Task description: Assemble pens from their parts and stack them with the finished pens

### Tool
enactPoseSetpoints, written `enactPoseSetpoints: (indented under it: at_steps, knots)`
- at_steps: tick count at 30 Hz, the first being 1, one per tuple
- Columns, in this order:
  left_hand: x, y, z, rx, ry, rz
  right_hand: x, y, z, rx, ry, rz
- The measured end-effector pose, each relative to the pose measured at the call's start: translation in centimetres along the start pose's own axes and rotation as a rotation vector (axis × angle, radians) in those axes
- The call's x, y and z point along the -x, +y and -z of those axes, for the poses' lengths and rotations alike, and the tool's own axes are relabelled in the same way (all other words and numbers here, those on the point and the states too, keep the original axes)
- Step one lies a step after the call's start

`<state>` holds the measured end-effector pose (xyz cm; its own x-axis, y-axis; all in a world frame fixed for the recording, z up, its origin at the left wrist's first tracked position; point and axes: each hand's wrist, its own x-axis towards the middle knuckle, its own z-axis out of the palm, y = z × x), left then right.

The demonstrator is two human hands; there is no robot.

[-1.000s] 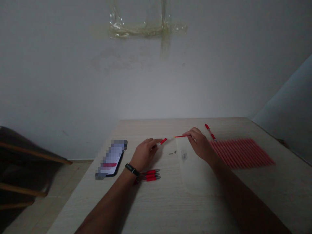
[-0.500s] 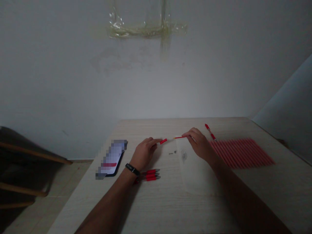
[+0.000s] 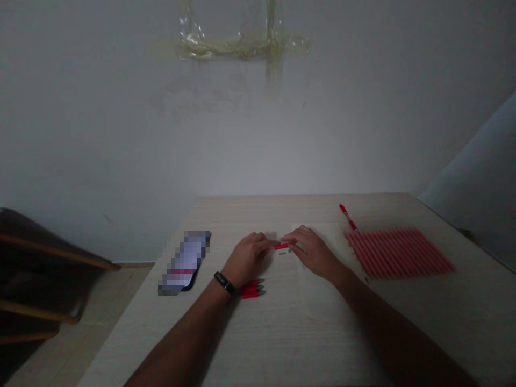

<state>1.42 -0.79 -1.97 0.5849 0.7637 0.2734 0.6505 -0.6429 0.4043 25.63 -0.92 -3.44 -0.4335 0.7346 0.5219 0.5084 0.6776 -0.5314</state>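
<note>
My left hand (image 3: 249, 259) is closed, its fingertips pinching the left end of a short red pen barrel (image 3: 281, 246). My right hand (image 3: 311, 250) meets it from the right, its thumb and fingers closed at the barrel's other end. The thin red refill seen in that hand a moment ago is hidden now by the fingers. Just below the barrel lie a small spring (image 3: 282, 253) and a small dark piece close to the right fingertips. Several red pens (image 3: 252, 293) with grey tips lie beside my left wrist, partly covered by it.
A sheet of paper (image 3: 322, 298) lies under my right hand. Many red pen parts (image 3: 399, 252) are lined up in a row at the right, with one red pen (image 3: 349, 217) behind them. A phone (image 3: 187, 260) rests at the left. A wall rises behind the table (image 3: 258, 344).
My right hand has come left and down with the refill, which has gone out of sight. My left hand has moved slightly right with the barrel, so both hands now meet.
</note>
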Motion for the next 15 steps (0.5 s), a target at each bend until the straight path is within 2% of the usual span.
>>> enactPoseSetpoints:
  at_steps: [5, 15]
  knots:
    - [-0.02, -0.04, 0.26, 0.006, 0.003, 0.027, 0.16, 0.37, 0.07, 0.012, 0.017, -0.049]
    - [-0.07, 0.06, 0.19, 0.014, 0.022, 0.028, -0.07, 0.70, 0.07, 0.030, 0.042, -0.035]
